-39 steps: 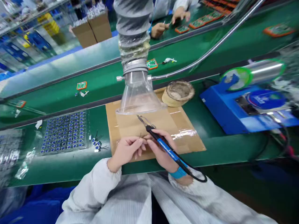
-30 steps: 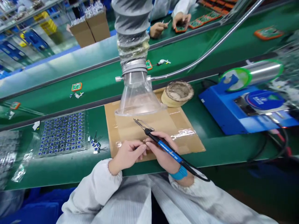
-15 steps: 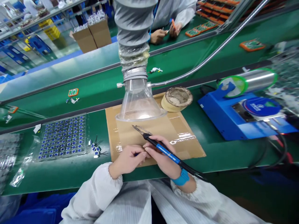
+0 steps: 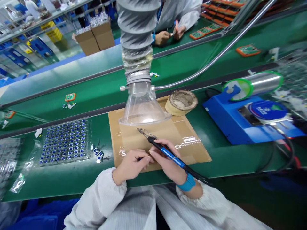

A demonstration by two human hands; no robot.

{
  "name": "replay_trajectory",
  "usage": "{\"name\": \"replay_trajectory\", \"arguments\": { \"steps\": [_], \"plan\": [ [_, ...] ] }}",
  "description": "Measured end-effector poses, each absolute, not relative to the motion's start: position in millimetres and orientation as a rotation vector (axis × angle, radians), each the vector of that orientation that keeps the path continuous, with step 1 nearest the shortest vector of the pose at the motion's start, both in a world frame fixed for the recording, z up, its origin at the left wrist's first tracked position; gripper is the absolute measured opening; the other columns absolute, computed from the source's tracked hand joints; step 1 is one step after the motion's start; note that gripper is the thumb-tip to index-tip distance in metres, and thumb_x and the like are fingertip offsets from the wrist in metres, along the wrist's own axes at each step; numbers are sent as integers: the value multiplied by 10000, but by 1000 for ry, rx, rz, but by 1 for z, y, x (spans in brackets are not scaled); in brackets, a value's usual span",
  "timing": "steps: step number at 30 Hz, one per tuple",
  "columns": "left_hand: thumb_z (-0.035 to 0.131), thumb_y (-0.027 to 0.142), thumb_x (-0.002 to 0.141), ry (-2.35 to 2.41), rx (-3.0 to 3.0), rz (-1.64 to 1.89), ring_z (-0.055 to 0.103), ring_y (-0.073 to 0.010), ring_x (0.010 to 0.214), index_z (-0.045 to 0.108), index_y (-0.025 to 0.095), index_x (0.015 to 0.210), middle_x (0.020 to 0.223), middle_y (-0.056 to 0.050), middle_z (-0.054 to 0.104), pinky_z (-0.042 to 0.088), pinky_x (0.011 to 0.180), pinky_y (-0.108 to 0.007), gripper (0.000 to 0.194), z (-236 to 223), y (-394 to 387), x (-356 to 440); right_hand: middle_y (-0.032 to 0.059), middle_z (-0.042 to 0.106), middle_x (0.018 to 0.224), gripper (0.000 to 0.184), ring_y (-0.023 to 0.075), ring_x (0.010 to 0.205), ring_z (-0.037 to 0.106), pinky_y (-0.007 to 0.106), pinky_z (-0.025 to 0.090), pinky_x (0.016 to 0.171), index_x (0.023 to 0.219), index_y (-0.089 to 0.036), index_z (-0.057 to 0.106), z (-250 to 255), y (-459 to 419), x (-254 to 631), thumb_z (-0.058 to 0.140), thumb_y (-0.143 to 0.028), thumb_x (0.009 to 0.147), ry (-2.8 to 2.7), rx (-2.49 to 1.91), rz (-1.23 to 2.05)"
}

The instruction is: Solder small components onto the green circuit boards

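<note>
At the flat brown cardboard sheet's (image 4: 130,140) near edge, your right hand (image 4: 172,168) grips a blue-and-black pen-shaped soldering iron (image 4: 170,156); your left hand's (image 4: 131,164) fingers curl together around a small dark piece (image 4: 140,158), almost wholly hidden. Above the sheet, a grey ribbed duct (image 4: 139,25) is cut off at top.

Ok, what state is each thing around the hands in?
right hand: closed around the iron
iron: held, tip pointing forward
left hand: closed, anything held hard to make out
hood: hanging above the cardboard
cardboard: flat, taped
tub: upright, open-topped
tray: flat, loaded with blue parts
loose parts: clustered beside the tray
blue machine: standing, power state unclear
</note>
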State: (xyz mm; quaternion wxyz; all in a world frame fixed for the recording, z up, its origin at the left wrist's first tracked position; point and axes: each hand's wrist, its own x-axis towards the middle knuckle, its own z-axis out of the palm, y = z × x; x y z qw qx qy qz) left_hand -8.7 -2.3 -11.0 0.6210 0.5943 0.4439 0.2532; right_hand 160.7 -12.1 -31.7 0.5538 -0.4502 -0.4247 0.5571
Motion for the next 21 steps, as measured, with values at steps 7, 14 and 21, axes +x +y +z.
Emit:
{"name": "replay_trajectory", "arguments": {
  "steps": [7,14,21],
  "plan": [
    [521,328,985,1049,1504,519,620,-137,692,738,133,821,771,-56,651,504,664,-253,334,-6,-2,-7,-26,689,785,228,122,648,657,246,581,632,1056,-257,628,-37,-14,162,745,-248,861,-1063,-1096,1220],
    [594,290,936,1438,1836,536,653,-246,1100,724,204,1144,1172,-102,727,488,1031,-414,259,21,46,-71,15,736,870,215,182,790,725,320,612,791,1074,-264,658,-44,-7,200,745,-285,878,-1229,-1284,942],
    [616,310,896,1801,1743,605,627,-175,773,749,107,1020,848,-54,722,512,757,-295,273,15,206,-80,7,758,861,173,175,755,748,248,610,720,1056,-281,666,-52,-3,214,726,-303,894,-1324,-1360,847]
  ]
}}
